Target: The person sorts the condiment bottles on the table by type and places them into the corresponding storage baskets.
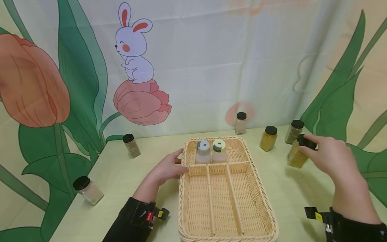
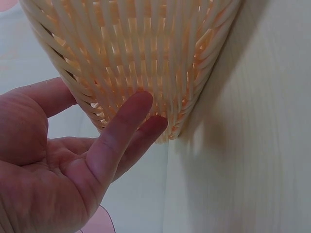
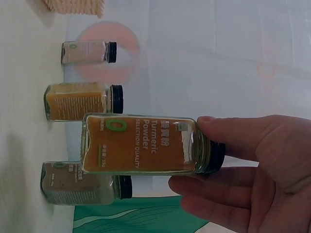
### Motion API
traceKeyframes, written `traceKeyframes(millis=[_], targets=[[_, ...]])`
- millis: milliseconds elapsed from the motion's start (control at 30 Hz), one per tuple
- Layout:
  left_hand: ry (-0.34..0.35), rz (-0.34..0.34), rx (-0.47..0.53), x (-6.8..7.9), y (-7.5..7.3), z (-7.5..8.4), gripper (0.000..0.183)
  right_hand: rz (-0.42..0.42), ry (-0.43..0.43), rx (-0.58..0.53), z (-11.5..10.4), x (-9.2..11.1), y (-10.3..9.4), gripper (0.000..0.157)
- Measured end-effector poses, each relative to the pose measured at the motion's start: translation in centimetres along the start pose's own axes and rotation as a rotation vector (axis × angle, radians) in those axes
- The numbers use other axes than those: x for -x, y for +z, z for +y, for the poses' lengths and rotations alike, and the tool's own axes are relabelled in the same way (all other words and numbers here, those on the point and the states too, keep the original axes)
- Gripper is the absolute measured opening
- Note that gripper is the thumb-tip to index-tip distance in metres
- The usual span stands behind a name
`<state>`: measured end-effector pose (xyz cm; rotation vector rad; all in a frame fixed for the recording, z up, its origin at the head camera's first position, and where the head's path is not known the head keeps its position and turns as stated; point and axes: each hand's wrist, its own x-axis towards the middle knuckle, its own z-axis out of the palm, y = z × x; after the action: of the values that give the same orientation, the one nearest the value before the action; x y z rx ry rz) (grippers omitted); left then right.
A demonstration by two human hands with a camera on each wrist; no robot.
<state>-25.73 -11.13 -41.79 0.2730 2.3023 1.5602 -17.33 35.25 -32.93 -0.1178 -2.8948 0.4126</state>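
My right hand [image 1: 335, 158] pinches a glass jar of turmeric powder [image 3: 141, 143] by its black lid, thumb on one side and fingers on the other. In the head view that jar leans slightly at the right of the table. My left hand [image 1: 167, 168] holds the left side of a wicker basket [image 1: 261, 191], its thumb over the rim and other fingers along the outer wall [image 2: 131, 58]. Two shakers stand in the basket's back compartment, one with a grey lid [image 1: 203, 146], one with a pale yellow lid [image 1: 219, 145].
Behind the held jar stand a brownish spice jar [image 1: 293, 132], a yellow spice jar [image 1: 268, 139] and a pale jar [image 1: 241, 124]. Left of the basket are a brownish jar [image 1: 132, 147] and a pale jar [image 1: 90, 191]. A printed curtain [image 1: 196, 67] hangs along the table's back edge.
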Motion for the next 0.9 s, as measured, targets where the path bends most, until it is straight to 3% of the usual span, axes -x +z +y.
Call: traceKeyframes(millis=[900], targets=[[0.015, 0.012, -0.038, 0.1, 0.1, 0.2, 0.089, 0.029, -0.13, -0.043, -3.2, 0.2, 0.0, 0.066]])
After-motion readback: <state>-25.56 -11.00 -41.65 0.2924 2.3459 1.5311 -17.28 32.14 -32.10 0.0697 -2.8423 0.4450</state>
